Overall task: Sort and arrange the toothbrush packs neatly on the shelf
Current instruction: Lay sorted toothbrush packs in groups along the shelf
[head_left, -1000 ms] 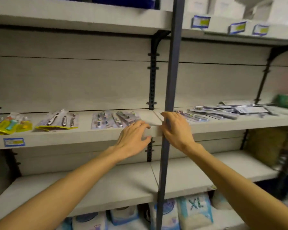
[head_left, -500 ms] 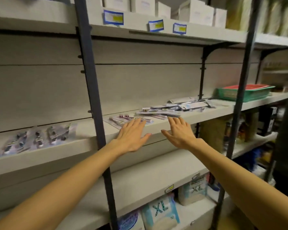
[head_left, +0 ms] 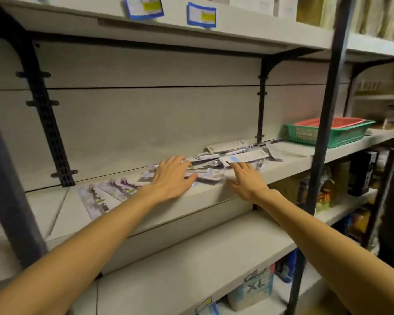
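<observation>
A loose heap of toothbrush packs (head_left: pixel 231 155) lies on the middle shelf (head_left: pixel 289 155), white and purple, pointing in different directions. Flat purple packs (head_left: pixel 109 193) lie in a row to its left. My left hand (head_left: pixel 172 177) rests flat, fingers straight, on the left end of the heap. My right hand (head_left: pixel 246 180) reaches to the heap's front edge with fingers extended, its fingertips touching a white pack with a blue patch (head_left: pixel 236 159). Neither hand grips a pack.
A green basket (head_left: pixel 328 133) with a red one inside stands on the same shelf at the right. Dark uprights (head_left: pixel 323 123) cross in front of the shelves. White bagged goods (head_left: pixel 253 292) sit on the bottom shelf. Price labels (head_left: pixel 201 15) hang on the shelf above.
The view has swung right along the shelf. Both hands have moved from the shelf's front edge onto the heap of packs.
</observation>
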A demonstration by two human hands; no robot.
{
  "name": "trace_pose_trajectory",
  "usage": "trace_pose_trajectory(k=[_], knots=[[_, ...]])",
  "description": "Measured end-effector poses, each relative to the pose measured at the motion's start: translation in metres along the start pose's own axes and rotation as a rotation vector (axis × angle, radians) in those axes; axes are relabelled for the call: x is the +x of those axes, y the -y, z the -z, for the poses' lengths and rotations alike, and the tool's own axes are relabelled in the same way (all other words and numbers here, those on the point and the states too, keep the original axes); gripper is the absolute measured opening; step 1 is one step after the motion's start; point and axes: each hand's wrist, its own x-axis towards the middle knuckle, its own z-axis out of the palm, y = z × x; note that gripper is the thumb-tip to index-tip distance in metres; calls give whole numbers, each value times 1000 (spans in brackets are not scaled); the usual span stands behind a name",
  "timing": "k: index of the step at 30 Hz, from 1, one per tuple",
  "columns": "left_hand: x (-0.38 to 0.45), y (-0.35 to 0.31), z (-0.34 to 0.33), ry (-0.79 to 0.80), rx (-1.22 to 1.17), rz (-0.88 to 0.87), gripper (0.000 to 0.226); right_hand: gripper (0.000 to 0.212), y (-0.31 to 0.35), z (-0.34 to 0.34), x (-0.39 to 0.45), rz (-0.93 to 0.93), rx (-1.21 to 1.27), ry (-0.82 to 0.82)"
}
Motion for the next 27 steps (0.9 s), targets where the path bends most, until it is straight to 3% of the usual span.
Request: trace_pose_trajectory(k=[6, 11, 17, 20, 23, 27], knots=[[50, -20, -27, 19, 21, -28, 46, 58, -61, -6, 49, -96, 55, -30], [99, -46, -43, 52, -45, 81, 36, 64, -109, -10, 95, -103, 143, -27], [161, -65, -57, 147, -75, 211, 39, 41, -166, -8, 155, -52, 82, 123], [183, -63, -68, 283, -108, 245, 16, 27, -188, -14, 172, 0, 81, 141], [195, -65, -68, 335, -265, 295, 34, 24, -204, -19, 183, 84, 54, 147], [203, -71, -67, 408, -307, 335, 46, 26, -228, -21, 197, 164, 144, 101]])
